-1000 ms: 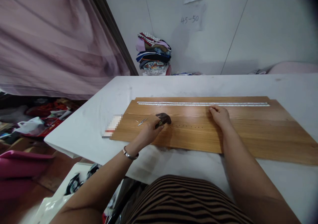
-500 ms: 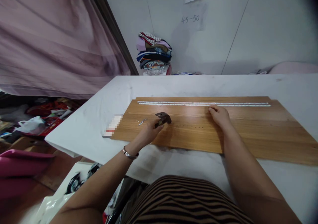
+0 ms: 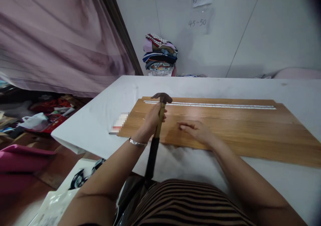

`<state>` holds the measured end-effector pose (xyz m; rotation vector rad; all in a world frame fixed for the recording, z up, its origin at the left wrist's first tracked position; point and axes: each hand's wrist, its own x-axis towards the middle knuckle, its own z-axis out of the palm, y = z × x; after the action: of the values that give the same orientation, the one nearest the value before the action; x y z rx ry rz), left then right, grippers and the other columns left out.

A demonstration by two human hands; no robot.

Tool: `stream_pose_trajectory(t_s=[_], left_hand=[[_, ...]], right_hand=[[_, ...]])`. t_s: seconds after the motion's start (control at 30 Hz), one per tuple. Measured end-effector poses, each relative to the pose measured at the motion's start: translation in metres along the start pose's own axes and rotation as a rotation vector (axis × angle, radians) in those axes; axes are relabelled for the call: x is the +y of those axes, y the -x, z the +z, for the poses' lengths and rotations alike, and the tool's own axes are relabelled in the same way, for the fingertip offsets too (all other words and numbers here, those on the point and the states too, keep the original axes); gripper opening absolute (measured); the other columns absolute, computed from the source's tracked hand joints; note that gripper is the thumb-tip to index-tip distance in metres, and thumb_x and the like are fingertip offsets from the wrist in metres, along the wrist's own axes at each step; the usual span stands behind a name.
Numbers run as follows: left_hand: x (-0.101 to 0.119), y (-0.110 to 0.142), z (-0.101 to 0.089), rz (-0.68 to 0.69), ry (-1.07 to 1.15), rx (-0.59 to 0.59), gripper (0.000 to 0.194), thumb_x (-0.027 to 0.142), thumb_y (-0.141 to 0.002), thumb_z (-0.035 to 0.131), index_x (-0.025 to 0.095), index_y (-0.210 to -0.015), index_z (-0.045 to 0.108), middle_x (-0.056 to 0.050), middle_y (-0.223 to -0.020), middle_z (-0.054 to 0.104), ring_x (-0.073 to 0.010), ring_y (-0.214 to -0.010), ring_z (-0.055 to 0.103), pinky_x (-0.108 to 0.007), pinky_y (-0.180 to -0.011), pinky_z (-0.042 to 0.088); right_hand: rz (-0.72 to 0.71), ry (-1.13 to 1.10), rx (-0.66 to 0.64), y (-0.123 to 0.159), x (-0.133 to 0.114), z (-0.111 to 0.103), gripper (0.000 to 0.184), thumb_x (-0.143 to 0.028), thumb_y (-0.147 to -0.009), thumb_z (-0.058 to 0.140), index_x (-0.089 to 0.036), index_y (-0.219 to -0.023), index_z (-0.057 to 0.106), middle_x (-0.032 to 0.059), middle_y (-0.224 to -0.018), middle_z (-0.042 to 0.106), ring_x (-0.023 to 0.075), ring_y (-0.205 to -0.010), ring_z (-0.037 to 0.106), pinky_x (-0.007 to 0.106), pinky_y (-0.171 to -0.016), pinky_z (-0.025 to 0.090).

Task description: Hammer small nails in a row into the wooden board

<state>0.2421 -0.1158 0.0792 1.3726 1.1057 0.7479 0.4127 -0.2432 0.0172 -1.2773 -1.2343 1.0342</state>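
My left hand point(image 3: 151, 120) is closed round the upper wooden handle of a hammer point(image 3: 157, 129). The hammer stands nearly upright, its dark head lifted above a long wooden board point(image 3: 250, 129) and its black grip hanging down toward my lap. My right hand point(image 3: 194, 130) lies on the board just right of the hammer, fingers stretched out flat and pointing left, holding nothing that I can see. A pale measuring strip point(image 3: 213, 104) runs along the board's far edge.
The board lies on a white table point(image 3: 105, 105). A small blurred-out item point(image 3: 119, 123) sits at the board's left end. A stack of folded clothes point(image 3: 159, 55) stands against the far wall. Left of the table are a curtain, floor clutter and bags.
My left hand has lifted the hammer from lying on the board to upright. My right hand slid left across the board toward the hammer. The view shifted slightly.
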Motion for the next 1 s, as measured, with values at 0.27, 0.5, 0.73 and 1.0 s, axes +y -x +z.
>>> stream_pose_trajectory(t_s=[0.27,0.5,0.73,1.0], left_hand=[[0.008,0.000,0.051,-0.017,0.552,-0.016,0.013,0.029,-0.099,0.062,0.024,-0.107,0.052,0.004,-0.082,0.057,-0.0111,-0.075,0.062,-0.029,-0.080,0.058],[-0.016,0.015,0.080,0.084,0.505,-0.172,0.041,0.017,-0.085,0.073,0.022,-0.124,0.058,0.001,-0.089,0.065,-0.0112,-0.074,0.065,-0.028,-0.081,0.056],[-0.076,-0.011,0.009,0.343,-0.382,-0.145,0.021,0.021,-0.095,0.057,0.019,-0.103,0.076,-0.011,-0.113,0.078,-0.0266,-0.114,0.069,-0.048,-0.112,0.050],[-0.119,-0.035,-0.015,0.607,-0.969,0.003,0.020,0.018,-0.098,0.056,0.018,-0.100,0.077,-0.014,-0.123,0.074,-0.0288,-0.119,0.066,-0.047,-0.113,0.050]], right_hand=[[0.098,-0.385,-0.011,0.003,-0.002,0.022,0.093,-0.042,-0.077,0.086,-0.031,-0.160,0.046,-0.0018,-0.087,0.071,0.0178,-0.076,0.068,0.031,-0.067,0.054],[0.072,-0.316,0.127,0.011,-0.020,0.006,0.089,-0.038,-0.076,0.082,-0.030,-0.157,0.047,-0.0099,-0.069,0.057,0.0094,-0.045,0.046,0.023,-0.041,0.038],[0.219,-0.347,0.082,0.034,-0.024,-0.014,0.068,-0.038,-0.071,0.080,-0.023,-0.134,0.059,-0.0102,-0.066,0.054,0.0078,-0.042,0.042,0.021,-0.035,0.034],[0.228,-0.378,0.078,0.042,-0.001,0.020,0.078,-0.042,-0.070,0.081,-0.018,-0.140,0.056,-0.0119,-0.060,0.051,0.0073,-0.039,0.040,0.021,-0.033,0.033]])
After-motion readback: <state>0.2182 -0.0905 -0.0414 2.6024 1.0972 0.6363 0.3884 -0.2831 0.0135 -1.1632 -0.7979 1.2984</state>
